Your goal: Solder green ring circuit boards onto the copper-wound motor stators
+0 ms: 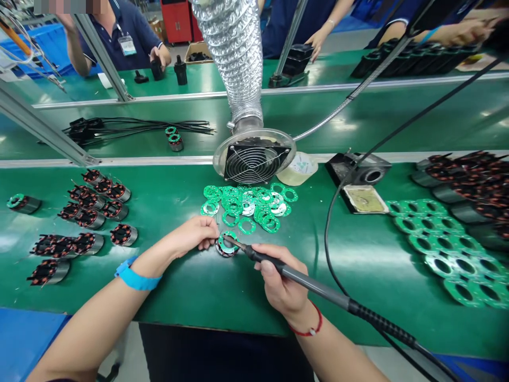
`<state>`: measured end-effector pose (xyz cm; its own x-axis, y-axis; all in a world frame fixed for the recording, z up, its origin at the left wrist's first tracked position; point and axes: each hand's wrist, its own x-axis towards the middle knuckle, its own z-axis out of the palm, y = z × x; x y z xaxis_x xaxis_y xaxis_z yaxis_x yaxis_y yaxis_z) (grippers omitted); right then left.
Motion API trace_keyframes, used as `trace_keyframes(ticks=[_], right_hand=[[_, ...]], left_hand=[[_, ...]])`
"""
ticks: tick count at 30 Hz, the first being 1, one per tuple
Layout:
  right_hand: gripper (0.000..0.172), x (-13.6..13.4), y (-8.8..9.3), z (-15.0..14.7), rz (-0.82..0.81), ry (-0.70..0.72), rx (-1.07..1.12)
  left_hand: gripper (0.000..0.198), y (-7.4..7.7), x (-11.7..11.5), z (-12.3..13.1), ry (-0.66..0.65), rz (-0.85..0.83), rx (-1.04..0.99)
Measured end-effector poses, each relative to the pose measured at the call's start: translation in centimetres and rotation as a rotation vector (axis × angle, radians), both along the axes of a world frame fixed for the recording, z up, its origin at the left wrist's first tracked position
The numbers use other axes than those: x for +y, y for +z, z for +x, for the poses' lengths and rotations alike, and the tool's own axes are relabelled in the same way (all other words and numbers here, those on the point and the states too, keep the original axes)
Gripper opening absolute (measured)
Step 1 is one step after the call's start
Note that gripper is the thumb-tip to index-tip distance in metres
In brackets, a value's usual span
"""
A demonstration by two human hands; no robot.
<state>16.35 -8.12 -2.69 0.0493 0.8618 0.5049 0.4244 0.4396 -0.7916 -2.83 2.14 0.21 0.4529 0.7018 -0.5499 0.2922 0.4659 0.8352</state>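
Green in head view: note ring board (228, 234) atop stator (226, 254), just nearer than loose boards (233, 204). Record left hand (194, 233) with fingers together beside ring board, pinch contents unclear; right hand (284, 284) with fingers clamped around soldering iron (318, 288). Best to brace stator, keeping contact light.

No text, brand or number can be read. The white badge (127, 45) hanging on the dark blue shirt (142, 29) of a co-worker (80, 58) at the far side carries faint print, too small and blurred to make out. The pale round roll (292, 174) just beside the fan (253, 163) bears a greenish printed mark on its whitish top, likewise illegible, and any lettering on the green rings (263, 196) heaped near the fan is too fine to tell.
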Motion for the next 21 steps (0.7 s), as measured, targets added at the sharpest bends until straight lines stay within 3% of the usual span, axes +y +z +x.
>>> trace_keyframes(ticks=[9, 18, 21], right_hand=[[0.016, 0.3, 1.1, -0.2, 0.019, -0.008, -0.049], [0.016, 0.2, 1.3, -0.1, 0.075, -0.011, -0.034], [0.030, 0.6, 0.7, -0.4, 0.041, -0.024, 0.038]], left_hand=[[0.011, 1.2, 0.7, 0.0, -0.133, 0.107, 0.116], [0.010, 2.1, 0.8, 0.5, -0.153, 0.150, 0.199], [0.010, 2.2, 0.7, 0.7, -0.154, 0.162, 0.213]])
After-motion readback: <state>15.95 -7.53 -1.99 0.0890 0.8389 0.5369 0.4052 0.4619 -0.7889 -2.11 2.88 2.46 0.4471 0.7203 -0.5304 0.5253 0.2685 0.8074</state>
